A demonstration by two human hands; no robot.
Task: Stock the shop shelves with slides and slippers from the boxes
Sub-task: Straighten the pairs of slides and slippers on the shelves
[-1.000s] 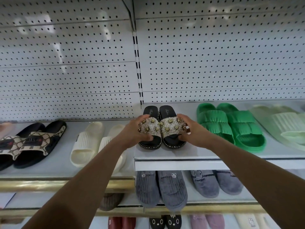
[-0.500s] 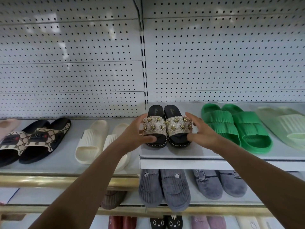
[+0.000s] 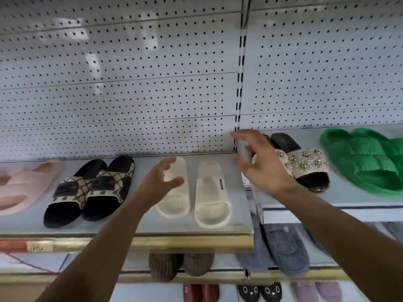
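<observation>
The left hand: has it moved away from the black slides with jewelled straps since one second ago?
Yes. The left hand has let go and gone left, past the slotted shelf upright; it now hovers over the cream slides.

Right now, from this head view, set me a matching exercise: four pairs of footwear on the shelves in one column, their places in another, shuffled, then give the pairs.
Column one:
1. cream slides
2. green slides
3. jewelled slides
4. pink slides

Column two:
A. far left of the top shelf
B. far right of the top shelf
C. partly behind the right hand
D. under the left hand

Pairs: 1-D, 2-B, 3-C, 4-A
</observation>
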